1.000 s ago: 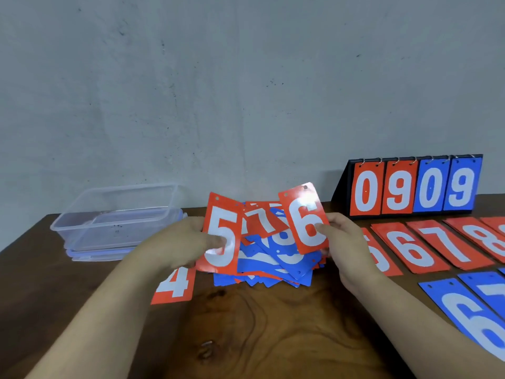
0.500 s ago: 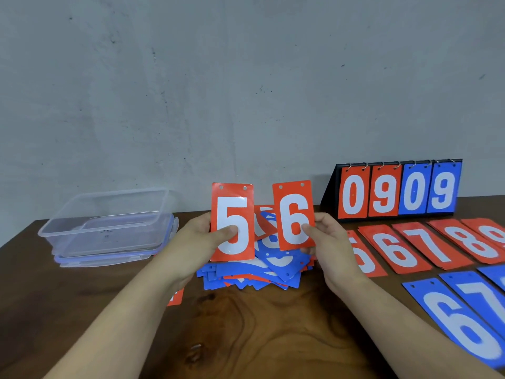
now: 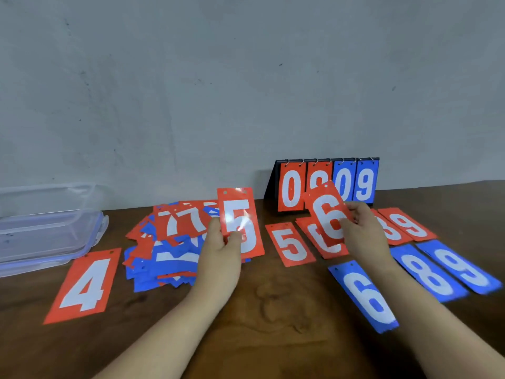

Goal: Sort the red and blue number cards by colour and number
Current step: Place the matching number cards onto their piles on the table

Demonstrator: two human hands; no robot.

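Pinches held red 5 (image 3: 240, 222) w/ L hand (image 3: 221, 250), thumb in front, card upright over right edge of mixed pile (image 3: 169, 242). Pinches held red 6 (image 3: 328, 212) w/ R hand (image 3: 360, 228), card tilted, in front of scoreboard (image 3: 292, 187). Flat on table (image 3: 259, 337): red 4 (image 3: 84, 285) near left, flat red 5 (image 3: 291, 246) ctr, red 9 (image 3: 410, 225) far right; nearer row blue 6 (image 3: 366, 296), blue 8 (image 3: 429, 274), blue 9 (image 3: 461, 266). Clear box (image 3: 49, 231) at left.

Red cards (image 3: 291, 245) and blue cards (image 3: 366, 296) bear white numerals; brown table (image 3: 273, 337).
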